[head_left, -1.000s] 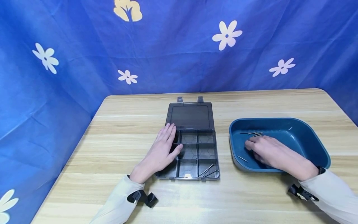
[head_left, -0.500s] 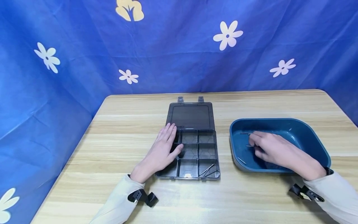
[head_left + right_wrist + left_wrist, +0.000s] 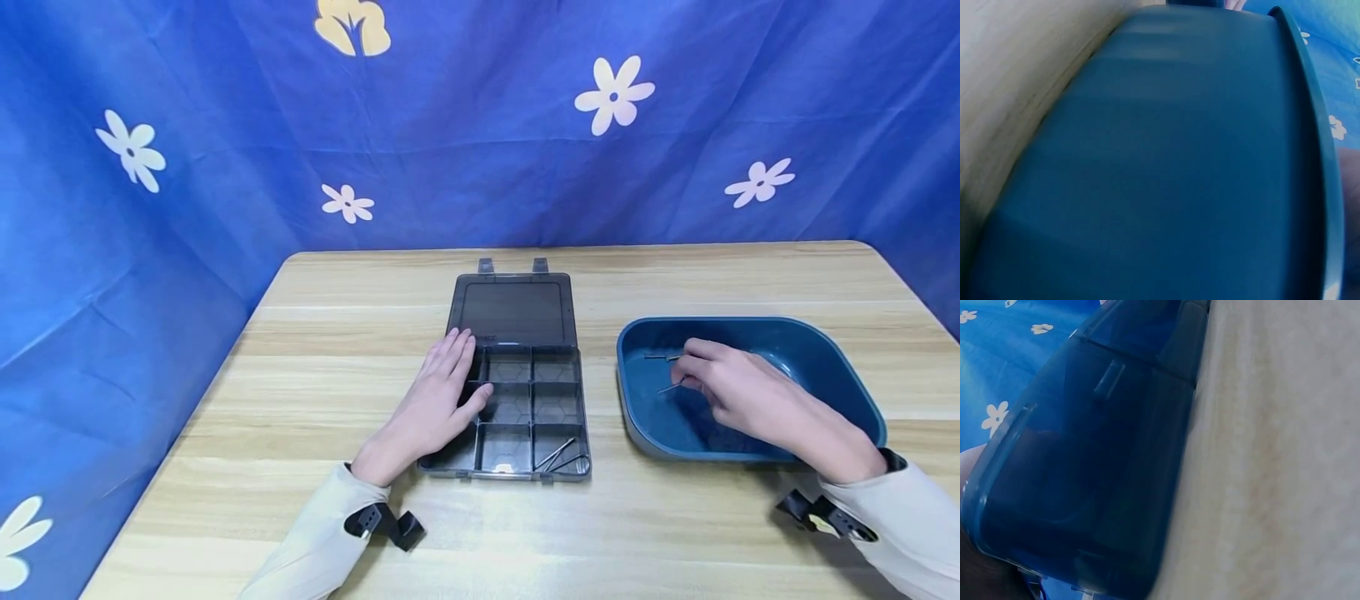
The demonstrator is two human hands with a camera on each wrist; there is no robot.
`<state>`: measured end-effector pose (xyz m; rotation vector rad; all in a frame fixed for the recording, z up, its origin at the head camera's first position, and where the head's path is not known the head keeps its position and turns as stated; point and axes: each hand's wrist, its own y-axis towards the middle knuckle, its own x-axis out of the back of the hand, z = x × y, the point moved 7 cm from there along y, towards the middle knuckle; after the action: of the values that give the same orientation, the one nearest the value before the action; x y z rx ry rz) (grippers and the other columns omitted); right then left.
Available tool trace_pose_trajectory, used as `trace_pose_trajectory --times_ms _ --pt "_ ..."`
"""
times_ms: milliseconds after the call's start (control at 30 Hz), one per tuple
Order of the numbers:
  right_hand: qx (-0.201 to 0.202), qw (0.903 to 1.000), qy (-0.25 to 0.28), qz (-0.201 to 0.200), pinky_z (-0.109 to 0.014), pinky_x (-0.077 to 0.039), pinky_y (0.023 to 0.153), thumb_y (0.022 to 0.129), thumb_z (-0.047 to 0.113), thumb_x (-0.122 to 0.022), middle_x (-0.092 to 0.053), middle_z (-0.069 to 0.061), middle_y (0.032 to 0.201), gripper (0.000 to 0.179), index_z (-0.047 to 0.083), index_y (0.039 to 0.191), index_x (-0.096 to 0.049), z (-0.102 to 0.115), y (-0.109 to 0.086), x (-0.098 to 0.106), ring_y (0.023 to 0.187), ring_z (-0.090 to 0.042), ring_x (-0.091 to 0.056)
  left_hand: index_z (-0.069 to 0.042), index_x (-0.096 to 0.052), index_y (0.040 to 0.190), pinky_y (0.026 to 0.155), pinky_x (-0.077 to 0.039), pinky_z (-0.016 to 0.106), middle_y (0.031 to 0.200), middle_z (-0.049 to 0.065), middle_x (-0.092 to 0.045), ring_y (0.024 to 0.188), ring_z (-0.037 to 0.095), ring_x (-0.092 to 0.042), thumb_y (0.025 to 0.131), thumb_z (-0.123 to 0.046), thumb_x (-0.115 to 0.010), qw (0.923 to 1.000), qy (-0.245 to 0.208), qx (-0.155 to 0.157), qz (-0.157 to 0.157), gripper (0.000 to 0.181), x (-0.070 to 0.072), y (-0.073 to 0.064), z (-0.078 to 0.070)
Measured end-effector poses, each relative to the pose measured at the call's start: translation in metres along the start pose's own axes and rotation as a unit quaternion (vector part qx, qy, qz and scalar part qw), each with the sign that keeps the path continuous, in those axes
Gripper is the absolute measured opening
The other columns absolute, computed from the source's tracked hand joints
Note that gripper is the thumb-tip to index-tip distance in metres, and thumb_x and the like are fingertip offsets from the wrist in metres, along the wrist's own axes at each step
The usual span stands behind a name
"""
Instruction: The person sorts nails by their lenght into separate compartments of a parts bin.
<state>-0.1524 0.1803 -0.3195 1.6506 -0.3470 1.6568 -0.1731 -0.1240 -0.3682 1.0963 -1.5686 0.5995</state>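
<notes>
Currently right hand [image 3: 738, 390] pinches nail [image 3: 670, 387] inside basin [image 3: 840, 367]; left hand [image 3: 435, 408], fingers flat, steadies organizer [image 3: 525, 417]; 2 nails [image 3: 558, 457] stored, more remain.

Both forearms reach forward, left hand flat, right hand pinching.

The left hand [image 3: 432, 410] lies palm down with its fingers straight and close together, pointing away from the body and slightly to the right, the thumb spread out to the right side. Its forearm, in a pale sleeve, angles in from the lower left, with a dark strap at the wrist. The right hand [image 3: 738, 392] is held knuckles up, fingers curled toward the left, fingertips [image 3: 684, 377] drawn together round a thin metal pin [image 3: 669, 387]. Its forearm, in the same pale sleeve, comes in from the lower right, also with a dark strap at the wrist.
</notes>
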Motion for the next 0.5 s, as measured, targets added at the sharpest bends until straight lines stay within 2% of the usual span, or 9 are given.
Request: trace_pose_trajectory --times_ms 267,500 --pt "0.018 0.9995 -0.009 -0.025 -0.023 -0.046 0.054 0.058 -0.024 -0.066 -0.053 0.004 0.084 0.045 0.010 0.087 -0.062 0.011 0.006 0.006 0.071 -0.005 -0.048 0.008 -0.027 0.147 0.121 -0.012 0.046 0.155 0.023 -0.025 0.147 0.035 -0.016 0.099 -0.040 -0.045 1.0000 -0.004 0.003 0.003 0.070 0.001 0.000 -0.001" --pt "0.038 0.9985 -0.003 -0.039 -0.030 -0.049 0.063 0.063 -0.020 -0.067 -0.055 0.003 0.084 0.039 0.009 0.087 -0.063 0.023 0.013 0.009 0.075 -0.010 -0.049 0.009 -0.028 0.147 0.120 -0.015 0.048 0.154 0.024 -0.026 0.146 0.036 -0.017 0.099 -0.040 -0.045 1.0000 -0.006 -0.002 -0.001 0.070 0.004 0.001 -0.002"
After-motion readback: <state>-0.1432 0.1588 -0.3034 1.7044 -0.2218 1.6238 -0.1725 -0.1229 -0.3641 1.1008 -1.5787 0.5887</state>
